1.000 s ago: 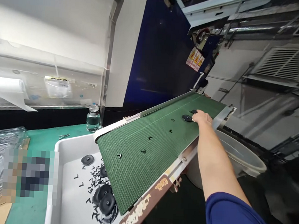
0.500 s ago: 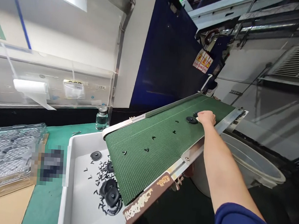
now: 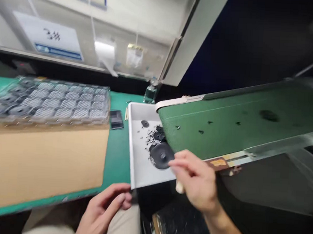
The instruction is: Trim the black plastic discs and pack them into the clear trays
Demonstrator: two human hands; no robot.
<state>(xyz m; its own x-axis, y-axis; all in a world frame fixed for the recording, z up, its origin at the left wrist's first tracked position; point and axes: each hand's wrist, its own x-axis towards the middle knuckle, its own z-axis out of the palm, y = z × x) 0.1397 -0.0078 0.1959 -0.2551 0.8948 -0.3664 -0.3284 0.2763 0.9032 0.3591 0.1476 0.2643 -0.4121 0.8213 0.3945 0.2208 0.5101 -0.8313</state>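
My right hand (image 3: 196, 179) pinches the edge of a black round plastic disc (image 3: 158, 155) with a small raised hub, over the front of the white tray (image 3: 139, 177). Something pale white shows at its lower fingers, perhaps a finger cot. My left hand (image 3: 108, 207) is empty near the tray's front left corner, its fingers loosely bent and apart. Inside the tray lie more black discs (image 3: 145, 123) and many small black pieces (image 3: 150, 136). The green conveyor belt (image 3: 193, 115) ends over the tray, carrying several small black bits (image 3: 201, 131) and a blurred dark disc (image 3: 268, 115).
A clear plastic blister tray (image 3: 67, 102), with black discs in its left pockets, lies beyond a cardboard sheet (image 3: 50, 160) on the green table (image 3: 118, 157). A glass jar (image 3: 150, 92) stands behind the white tray. The conveyor's metal rail (image 3: 271, 146) runs along the right.
My right hand has come back from the far belt to the tray with a disc. The view has swung left, bringing my left hand and the whole blister tray into sight.
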